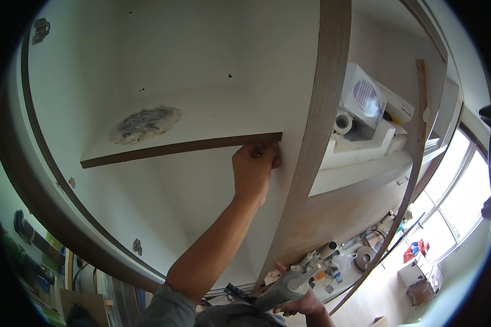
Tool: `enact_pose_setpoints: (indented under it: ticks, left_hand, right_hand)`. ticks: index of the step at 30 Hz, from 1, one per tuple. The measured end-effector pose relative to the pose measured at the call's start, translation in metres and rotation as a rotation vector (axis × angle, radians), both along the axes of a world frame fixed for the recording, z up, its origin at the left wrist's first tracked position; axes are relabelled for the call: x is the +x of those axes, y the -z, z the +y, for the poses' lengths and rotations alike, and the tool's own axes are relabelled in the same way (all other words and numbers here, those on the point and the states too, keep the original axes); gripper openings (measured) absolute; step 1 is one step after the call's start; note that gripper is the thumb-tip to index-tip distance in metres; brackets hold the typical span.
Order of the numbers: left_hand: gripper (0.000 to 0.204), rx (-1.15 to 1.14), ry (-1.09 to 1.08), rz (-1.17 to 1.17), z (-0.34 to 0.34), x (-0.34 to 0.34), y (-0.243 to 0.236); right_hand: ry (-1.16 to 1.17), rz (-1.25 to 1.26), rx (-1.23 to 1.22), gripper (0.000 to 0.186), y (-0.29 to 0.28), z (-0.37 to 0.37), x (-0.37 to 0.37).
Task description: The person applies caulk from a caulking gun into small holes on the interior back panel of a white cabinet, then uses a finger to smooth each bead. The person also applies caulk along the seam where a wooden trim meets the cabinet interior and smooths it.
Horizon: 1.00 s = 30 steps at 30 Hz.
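Note:
In the white cabinet, a shelf (202,145) with a dark brown front edge spans between the side walls. My left hand (255,168) is raised beneath the shelf's right end, close to the side wall. Its fingers are curled together; whatever they may pinch is hidden. Low in the view, my right hand (305,306) is wrapped round a caulking gun (283,291) with a grey cartridge and a pale nozzle pointing up to the right. A crumpled clear plastic bundle (146,124) lies on the shelf.
A brown-edged upright (316,109) divides the cabinet from a right compartment holding a white box (364,98), a roll (342,123) and white foam (360,147). Metal hinges (40,31) sit on the left wall. Tubes and a brown tape roll (365,258) lie below right.

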<state>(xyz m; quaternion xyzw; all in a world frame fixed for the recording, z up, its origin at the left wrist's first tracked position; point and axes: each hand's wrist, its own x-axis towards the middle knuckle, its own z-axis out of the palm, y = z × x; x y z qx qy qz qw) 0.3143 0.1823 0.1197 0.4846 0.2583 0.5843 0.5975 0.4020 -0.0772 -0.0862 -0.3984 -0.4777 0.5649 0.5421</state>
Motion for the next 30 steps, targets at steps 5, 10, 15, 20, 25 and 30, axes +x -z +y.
enact_pose_setpoints:
  ticks: [5,10,15,20,25,30]
  left_hand:
    - [0.024,0.033,0.016,-0.112,-0.004,0.004,0.0]
    - [0.025,0.166,-0.098,-0.037,-0.002,0.011,0.005]
    - [0.018,0.376,-0.227,0.133,-0.001,-0.002,0.017]
    - [0.015,0.863,-0.521,0.354,-0.009,-0.016,0.017]
    - [0.018,1.108,-0.631,0.61,-0.003,-0.023,-0.005]
    - [0.009,1.092,-0.354,0.969,-0.013,-0.052,0.007]
  right_hand:
    - [0.028,0.062,0.02,0.118,0.004,-0.004,-0.001]
    - [0.045,0.0,-0.028,0.119,0.009,-0.016,0.01]
    - [0.086,-0.051,-0.03,0.121,0.008,-0.025,0.016]
    - [0.104,-0.052,0.017,0.12,0.005,-0.027,0.019]
    - [0.103,-0.079,-0.019,0.118,0.007,-0.023,0.016]
    - [0.072,-0.137,-0.095,0.065,-0.001,-0.019,0.01]
